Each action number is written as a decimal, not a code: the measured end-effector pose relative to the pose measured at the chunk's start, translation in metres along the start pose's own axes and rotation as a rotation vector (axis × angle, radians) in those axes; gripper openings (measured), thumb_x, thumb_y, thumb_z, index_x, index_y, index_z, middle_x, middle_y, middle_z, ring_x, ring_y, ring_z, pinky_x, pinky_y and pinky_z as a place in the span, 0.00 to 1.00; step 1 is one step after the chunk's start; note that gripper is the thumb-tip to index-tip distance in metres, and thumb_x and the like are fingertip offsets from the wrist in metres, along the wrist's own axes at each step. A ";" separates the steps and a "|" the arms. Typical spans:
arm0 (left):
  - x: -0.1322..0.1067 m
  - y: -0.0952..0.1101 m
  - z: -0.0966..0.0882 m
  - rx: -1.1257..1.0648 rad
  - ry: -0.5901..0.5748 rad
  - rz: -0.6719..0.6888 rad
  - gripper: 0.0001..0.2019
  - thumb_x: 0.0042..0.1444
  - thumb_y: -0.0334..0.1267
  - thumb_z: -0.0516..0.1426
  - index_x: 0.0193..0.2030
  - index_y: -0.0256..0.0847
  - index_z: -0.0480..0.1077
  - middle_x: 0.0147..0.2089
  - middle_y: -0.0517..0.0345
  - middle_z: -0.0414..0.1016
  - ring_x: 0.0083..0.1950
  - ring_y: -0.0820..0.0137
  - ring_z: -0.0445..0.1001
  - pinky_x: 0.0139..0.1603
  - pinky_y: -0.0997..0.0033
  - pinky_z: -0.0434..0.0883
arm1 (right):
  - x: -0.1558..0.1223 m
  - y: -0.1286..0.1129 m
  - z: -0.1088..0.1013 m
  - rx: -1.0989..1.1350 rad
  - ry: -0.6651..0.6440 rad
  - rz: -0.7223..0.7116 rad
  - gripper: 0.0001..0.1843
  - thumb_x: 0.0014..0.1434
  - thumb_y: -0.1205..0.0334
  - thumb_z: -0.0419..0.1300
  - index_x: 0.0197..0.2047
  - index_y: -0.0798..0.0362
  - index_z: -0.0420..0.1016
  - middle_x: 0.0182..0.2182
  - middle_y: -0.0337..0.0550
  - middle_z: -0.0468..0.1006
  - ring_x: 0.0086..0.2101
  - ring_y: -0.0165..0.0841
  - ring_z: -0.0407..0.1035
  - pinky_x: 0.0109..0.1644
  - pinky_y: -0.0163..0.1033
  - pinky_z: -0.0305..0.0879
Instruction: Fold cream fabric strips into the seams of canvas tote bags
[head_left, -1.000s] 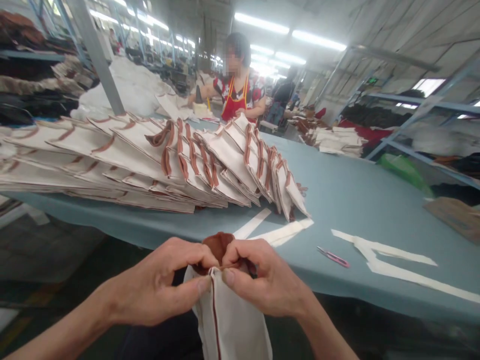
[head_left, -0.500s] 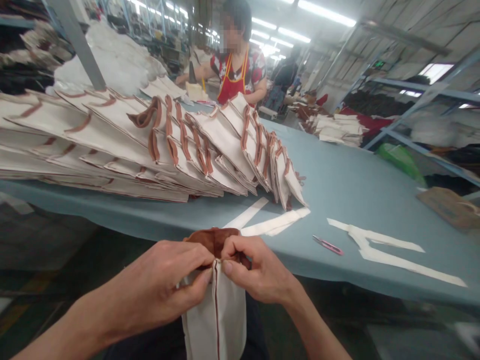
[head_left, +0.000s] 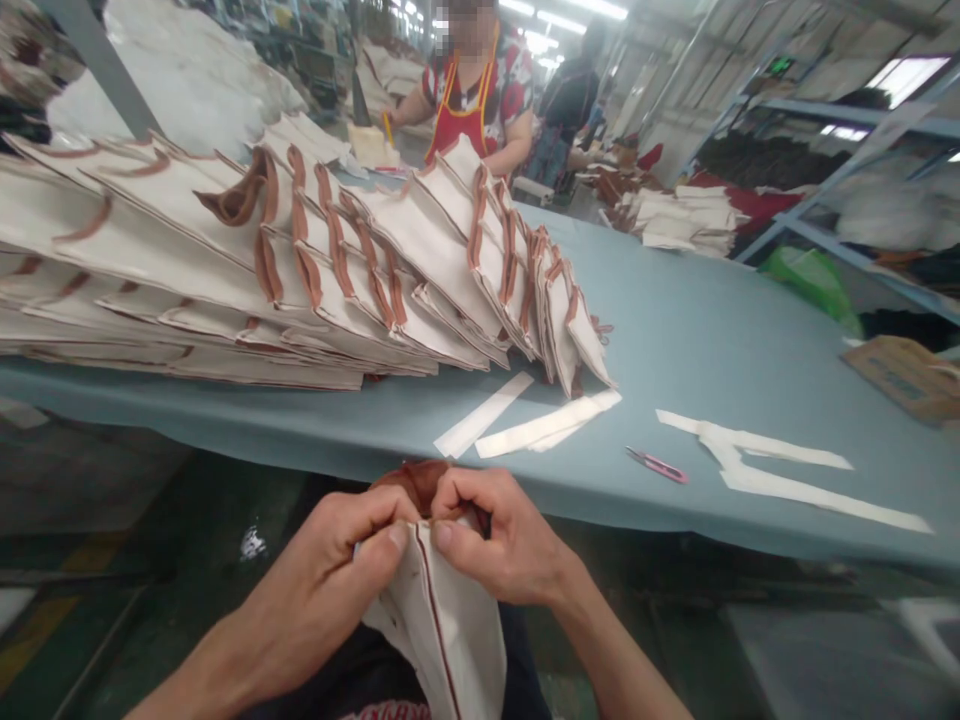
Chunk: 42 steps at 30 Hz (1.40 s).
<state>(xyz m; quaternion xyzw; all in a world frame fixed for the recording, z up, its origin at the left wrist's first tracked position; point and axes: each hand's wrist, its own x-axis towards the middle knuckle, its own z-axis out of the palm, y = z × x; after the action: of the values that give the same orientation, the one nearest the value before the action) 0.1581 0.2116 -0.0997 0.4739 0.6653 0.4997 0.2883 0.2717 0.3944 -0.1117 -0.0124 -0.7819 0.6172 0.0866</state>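
Both of my hands pinch the top edge of a cream canvas bag (head_left: 450,630) with a brown seam line and a brown strap bunched at its top. My left hand (head_left: 337,570) is closed on the left side of that edge, thumb against the seam. Pressed close beside it, my right hand (head_left: 495,545) is closed on the right side. The bag hangs down between my forearms, below the near edge of the blue-grey table (head_left: 712,340).
A long fanned stack of cream bags with brown straps (head_left: 300,260) covers the table's left half. Cream fabric strips (head_left: 540,425) and a second group of strips (head_left: 780,475) lie near the front edge, with pink thread snips (head_left: 658,465) between them. A person in a red apron (head_left: 472,100) works at the far side.
The view has tilted downward, so the table and stack sit higher in frame. My hands keep their pinch on the bag's top edge, and the bag now hangs slanted to the right.
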 end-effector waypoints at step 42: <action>-0.027 0.005 0.019 0.077 -0.036 -0.068 0.20 0.74 0.42 0.48 0.27 0.43 0.64 0.25 0.68 0.63 0.25 0.75 0.61 0.28 0.72 0.57 | -0.027 -0.051 -0.004 -0.316 -0.031 0.012 0.05 0.54 0.67 0.66 0.35 0.49 0.78 0.32 0.38 0.84 0.32 0.33 0.74 0.41 0.38 0.68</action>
<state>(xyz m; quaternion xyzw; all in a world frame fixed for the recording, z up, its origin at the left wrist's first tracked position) 0.1868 0.1942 -0.1040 0.4704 0.6945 0.4552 0.2986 0.3034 0.3824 -0.0648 -0.0210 -0.8704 0.4871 0.0680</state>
